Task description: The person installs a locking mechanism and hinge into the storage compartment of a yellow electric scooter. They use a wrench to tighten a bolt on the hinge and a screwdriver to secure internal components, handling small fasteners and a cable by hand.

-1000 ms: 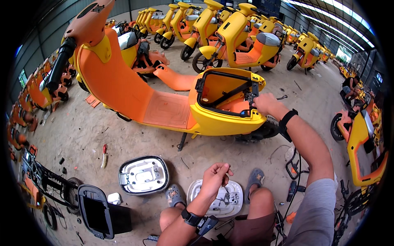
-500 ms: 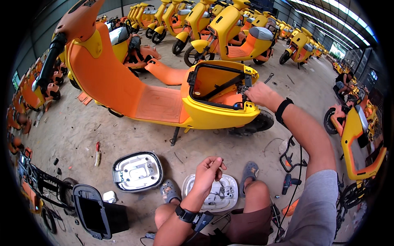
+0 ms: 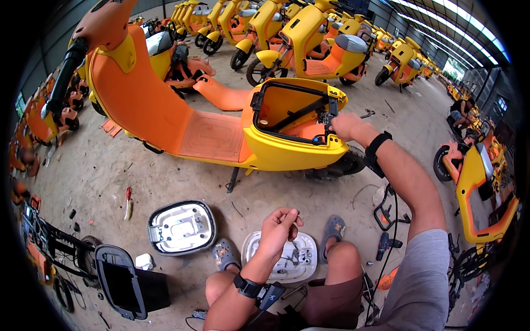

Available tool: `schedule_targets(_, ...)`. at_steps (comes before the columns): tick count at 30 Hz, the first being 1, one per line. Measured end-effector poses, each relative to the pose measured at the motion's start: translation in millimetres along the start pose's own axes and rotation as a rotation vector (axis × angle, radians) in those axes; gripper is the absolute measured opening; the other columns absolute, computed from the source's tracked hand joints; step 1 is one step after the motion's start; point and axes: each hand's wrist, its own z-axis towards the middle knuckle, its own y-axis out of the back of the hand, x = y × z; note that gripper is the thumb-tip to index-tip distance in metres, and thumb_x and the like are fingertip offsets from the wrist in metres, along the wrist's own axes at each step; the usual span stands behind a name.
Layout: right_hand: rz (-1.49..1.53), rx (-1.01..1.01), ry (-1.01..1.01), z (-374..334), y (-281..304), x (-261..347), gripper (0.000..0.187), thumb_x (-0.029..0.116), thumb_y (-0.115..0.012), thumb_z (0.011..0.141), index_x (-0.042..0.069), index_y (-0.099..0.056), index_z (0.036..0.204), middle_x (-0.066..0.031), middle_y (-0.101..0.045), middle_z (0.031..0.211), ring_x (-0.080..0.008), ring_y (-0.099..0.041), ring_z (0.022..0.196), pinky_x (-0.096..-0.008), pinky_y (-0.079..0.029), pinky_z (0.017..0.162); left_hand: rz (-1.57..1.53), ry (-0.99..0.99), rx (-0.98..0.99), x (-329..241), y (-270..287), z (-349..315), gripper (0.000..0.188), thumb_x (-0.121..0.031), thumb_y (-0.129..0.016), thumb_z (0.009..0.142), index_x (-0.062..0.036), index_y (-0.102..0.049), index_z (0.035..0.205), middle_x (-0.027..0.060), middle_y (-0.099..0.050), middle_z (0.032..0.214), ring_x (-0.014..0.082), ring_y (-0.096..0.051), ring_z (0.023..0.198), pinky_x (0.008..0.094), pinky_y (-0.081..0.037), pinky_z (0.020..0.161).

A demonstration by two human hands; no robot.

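A yellow and orange electric scooter (image 3: 298,153) stands side-on before me, its rear storage compartment lidless. My right hand (image 3: 349,127) is closed at the compartment's rear rim, by dark metal fittings (image 3: 330,115). A wrench (image 3: 368,113) sticks out beyond that hand, which appears to grip it; its other end is hidden. Lower down, my left hand (image 3: 280,226) is held up in a pinch, with a small dark thing at the fingertips, too small to name. Below it a white seat underside (image 3: 307,271) lies between my feet, with loose metal parts on it.
Another upturned seat (image 3: 182,227) and a black storage bin (image 3: 132,284) lie on the left. A red-handled screwdriver (image 3: 128,203) is on the floor. At right are a drill (image 3: 382,246) and a black metal frame (image 3: 381,212). Scooters (image 3: 309,49) stand behind; a person sits far right.
The wrench end by my right hand has swung outward and downward. My right hand stays at the rim and my left hand keeps its pinch. The whole view has shifted slightly.
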Motion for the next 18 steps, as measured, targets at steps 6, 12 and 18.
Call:
schedule_targets(6, -0.152, -0.129, 0.163, 0.8, -4.7, -6.2, 0.027, 0.029, -0.055, 0.091, 0.007, -0.070, 0.091, -0.0110, -0.070, 0.091, -0.0272, -0.066, 0.091, -0.0388, -0.051, 0.076, 0.003, -0.007, -0.014, 0.1, 2.3, -0.7, 0.014, -0.020, -0.057, 0.097, -0.0067, -0.058, 0.095, 0.0019, -0.063, 0.076, 0.0078, -0.049, 0.054, 0.0215, -0.036, 0.049)
schedule_targets(12, -0.517, -0.393, 0.485, 4.9, -16.6, -24.3, 0.018, 0.023, -0.055, 0.087, 0.010, -0.067, 0.091, -0.0038, -0.067, 0.087, -0.0199, -0.061, 0.085, -0.0329, -0.045, 0.075, 0.002, -0.011, -0.018, -3.5, 4.2, -2.2, 0.014, -0.021, -0.057, 0.097, -0.0077, -0.058, 0.095, 0.0015, -0.063, 0.077, 0.0073, -0.050, 0.055, 0.0212, -0.036, 0.049)
schedule_targets(18, -0.375, -0.314, 0.397, 0.6, -12.2, -24.5, 0.026, 0.029, -0.048, 0.095, 0.009, -0.065, 0.095, -0.0060, -0.067, 0.091, -0.0236, -0.063, 0.088, -0.0353, -0.046, 0.076, -0.008, -0.035, -0.024, -8.3, 7.3, -3.6, 0.014, -0.021, -0.057, 0.097, -0.0066, -0.058, 0.096, 0.0023, -0.063, 0.077, 0.0080, -0.050, 0.056, 0.0217, -0.036, 0.049)
